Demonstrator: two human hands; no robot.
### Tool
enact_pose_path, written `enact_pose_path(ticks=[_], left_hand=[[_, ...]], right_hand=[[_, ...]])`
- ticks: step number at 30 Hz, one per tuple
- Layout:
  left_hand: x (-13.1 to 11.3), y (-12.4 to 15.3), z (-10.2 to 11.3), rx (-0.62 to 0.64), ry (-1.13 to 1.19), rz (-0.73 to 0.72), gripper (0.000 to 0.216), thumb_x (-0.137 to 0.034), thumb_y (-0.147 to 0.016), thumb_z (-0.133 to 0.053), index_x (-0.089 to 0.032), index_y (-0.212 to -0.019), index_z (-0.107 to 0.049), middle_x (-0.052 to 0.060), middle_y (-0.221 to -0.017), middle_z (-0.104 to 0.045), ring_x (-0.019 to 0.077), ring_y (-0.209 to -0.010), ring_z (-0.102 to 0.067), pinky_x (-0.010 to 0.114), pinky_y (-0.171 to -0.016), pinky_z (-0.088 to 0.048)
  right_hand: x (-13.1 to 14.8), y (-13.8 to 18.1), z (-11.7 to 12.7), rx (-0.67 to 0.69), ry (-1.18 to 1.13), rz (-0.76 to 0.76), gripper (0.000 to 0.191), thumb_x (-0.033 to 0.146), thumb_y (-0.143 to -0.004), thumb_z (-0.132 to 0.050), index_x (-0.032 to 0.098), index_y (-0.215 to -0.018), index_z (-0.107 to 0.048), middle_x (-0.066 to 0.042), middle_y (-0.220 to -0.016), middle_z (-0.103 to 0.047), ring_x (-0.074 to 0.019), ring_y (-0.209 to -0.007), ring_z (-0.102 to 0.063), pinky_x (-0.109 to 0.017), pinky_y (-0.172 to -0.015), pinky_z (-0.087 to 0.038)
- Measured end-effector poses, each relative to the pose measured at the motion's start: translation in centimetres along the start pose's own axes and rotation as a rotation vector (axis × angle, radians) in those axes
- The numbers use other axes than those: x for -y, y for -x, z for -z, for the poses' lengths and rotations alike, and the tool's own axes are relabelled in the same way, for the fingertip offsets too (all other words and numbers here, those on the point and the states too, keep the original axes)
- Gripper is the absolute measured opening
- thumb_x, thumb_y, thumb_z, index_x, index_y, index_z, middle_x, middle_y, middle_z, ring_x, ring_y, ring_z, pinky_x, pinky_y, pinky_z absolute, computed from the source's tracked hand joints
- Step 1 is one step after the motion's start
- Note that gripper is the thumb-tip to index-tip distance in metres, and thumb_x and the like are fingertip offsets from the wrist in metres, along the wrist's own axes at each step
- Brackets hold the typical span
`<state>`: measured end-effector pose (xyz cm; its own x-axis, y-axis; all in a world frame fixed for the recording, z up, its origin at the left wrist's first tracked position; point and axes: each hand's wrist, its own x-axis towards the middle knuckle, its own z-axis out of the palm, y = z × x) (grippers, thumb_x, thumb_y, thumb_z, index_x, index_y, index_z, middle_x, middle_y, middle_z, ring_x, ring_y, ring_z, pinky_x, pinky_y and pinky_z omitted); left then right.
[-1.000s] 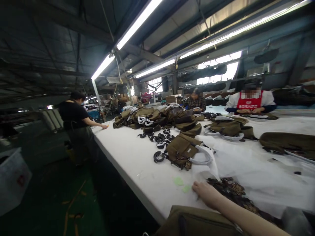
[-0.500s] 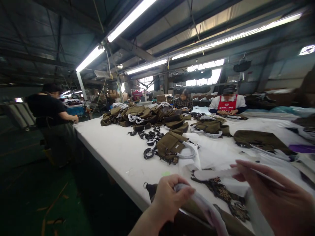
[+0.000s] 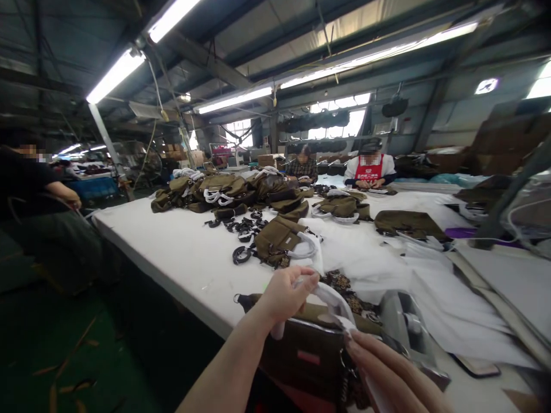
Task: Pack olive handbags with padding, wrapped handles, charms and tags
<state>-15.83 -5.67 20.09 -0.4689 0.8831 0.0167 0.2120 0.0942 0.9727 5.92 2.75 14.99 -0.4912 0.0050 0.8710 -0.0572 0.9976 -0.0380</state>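
Left hand (image 3: 282, 295) pinched on white wrap (image 3: 331, 301) at olive bag's (image 3: 301, 355) handle, 6 o'clock on table (image 3: 185, 252). Right hand (image 3: 387, 373) grips wrap's lower end. Wrapping partly done.

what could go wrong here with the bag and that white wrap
1. The bag sits at the table edge near the person; a pull on the white wrap pinched by the left hand might drag it off.
2. The right hand grips the wrap low down, so opposing pulls may tear it.
3. A phone lies close by on the right and could get knocked.
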Motion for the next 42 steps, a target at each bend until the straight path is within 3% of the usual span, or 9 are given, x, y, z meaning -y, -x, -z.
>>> enact_pose_path(ticks=[3, 5, 8, 12, 21, 24, 31, 38, 42], left_hand=[[-0.5, 0.5, 0.0, 0.208, 0.124, 0.091, 0.073, -0.073, -0.081, -0.051, -0.013, -0.121, -0.062, 0.001, -0.06, -0.065, 0.0097, -0.039, -0.052, 0.017, -0.037, -0.034], [-0.8, 0.9, -0.2, 0.25, 0.161, 0.139, 0.073, -0.074, -0.081, -0.049, -0.011, -0.112, -0.068, 0.004, -0.064, -0.067, 0.0107, -0.043, -0.055, 0.018, -0.038, -0.037], [-1.3, 1.4, -0.5, 0.221, 0.178, 0.181, 0.064, -0.07, -0.081, -0.055, -0.011, -0.098, -0.074, 0.005, -0.065, -0.068, 0.0112, -0.051, -0.058, 0.019, -0.047, -0.045], [-1.9, 1.7, -0.6, 0.201, 0.292, 0.205, 0.045, -0.053, -0.079, -0.071, -0.014, -0.1, -0.072, 0.009, -0.093, -0.075, 0.0166, -0.081, -0.069, 0.021, -0.071, -0.053], [-2.6, 0.7, -1.1, -0.09, 0.501, 0.127, 0.052, -0.024, -0.059, -0.089, -0.018, -0.104, -0.063, 0.001, -0.089, -0.072, 0.0119, -0.067, -0.066, 0.02, -0.06, -0.053], [-3.4, 0.8, -1.5, -0.053, 0.542, 0.088, 0.069, -0.02, -0.059, -0.089, -0.021, -0.121, -0.059, 0.003, -0.097, -0.073, 0.0131, -0.074, -0.068, 0.022, -0.068, -0.055], [-3.2, 1.1, -2.4, -0.079, 0.307, -0.051, 0.029, -0.036, -0.068, -0.082, -0.012, -0.079, -0.072, 0.003, -0.072, -0.069, 0.0112, -0.066, -0.06, 0.02, -0.062, -0.046], [-3.2, 1.8, -2.5, -0.054, 0.241, -0.157, 0.031, -0.043, -0.079, -0.071, -0.012, -0.084, -0.071, 0.002, -0.07, -0.064, 0.01, -0.064, -0.055, 0.02, -0.059, -0.042], [-3.0, 2.0, -2.6, -0.023, 0.244, -0.182, 0.033, -0.042, -0.076, -0.074, -0.012, -0.087, -0.068, 0.004, -0.074, -0.066, 0.0109, -0.064, -0.056, 0.021, -0.06, -0.042]], right_hand=[[0.0, -0.5, -1.7, 0.02, -0.067, -0.012, 0.033, 0.017, -0.097, -0.042, 0.018, -0.122, -0.064, -0.009, -0.114, -0.073, -0.0158, -0.103, -0.07, -0.021, -0.086, -0.055], [0.6, -0.7, -2.5, 0.039, -0.104, -0.031, 0.037, 0.027, -0.102, -0.033, 0.016, -0.121, -0.062, -0.01, -0.113, -0.073, -0.0163, -0.105, -0.069, -0.022, -0.086, -0.056], [1.7, -1.6, -2.6, 0.054, -0.154, -0.041, 0.034, 0.033, -0.102, -0.036, 0.015, -0.119, -0.06, -0.009, -0.108, -0.074, -0.0151, -0.103, -0.069, -0.022, -0.087, -0.055], [2.3, -3.2, -1.8, 0.015, -0.161, -0.061, 0.029, 0.029, -0.102, -0.037, 0.017, -0.116, -0.06, -0.006, -0.102, -0.074, -0.0146, -0.087, -0.069, -0.024, -0.078, -0.055], [1.2, -5.2, 0.1, -0.013, -0.166, -0.089, 0.022, 0.028, -0.1, -0.042, 0.02, -0.106, -0.062, -0.001, -0.092, -0.073, -0.0141, -0.073, -0.062, -0.027, -0.066, -0.047], [0.4, -7.0, 0.2, 0.0, -0.155, -0.198, 0.017, 0.023, -0.096, -0.051, 0.023, -0.104, -0.066, -0.001, -0.088, -0.072, -0.0163, -0.076, -0.06, -0.028, -0.069, -0.047], [-2.1, -8.2, -2.4, 0.009, -0.415, -0.526, 0.014, 0.029, -0.088, -0.064, 0.022, -0.078, -0.07, 0.0, -0.069, -0.063, -0.014, -0.064, -0.058, -0.024, -0.059, -0.045], [-2.5, -8.5, -2.7, 0.036, -0.604, -0.774, 0.029, 0.044, -0.085, -0.064, 0.018, -0.075, -0.069, -0.001, -0.065, -0.062, -0.0138, -0.058, -0.056, -0.023, -0.051, -0.043], [-2.7, -9.0, -3.0, 0.021, -0.767, -0.928, 0.034, 0.049, -0.074, -0.074, 0.017, -0.078, -0.064, 0.003, -0.06, -0.057, -0.0118, -0.053, -0.051, -0.022, -0.048, -0.041]])
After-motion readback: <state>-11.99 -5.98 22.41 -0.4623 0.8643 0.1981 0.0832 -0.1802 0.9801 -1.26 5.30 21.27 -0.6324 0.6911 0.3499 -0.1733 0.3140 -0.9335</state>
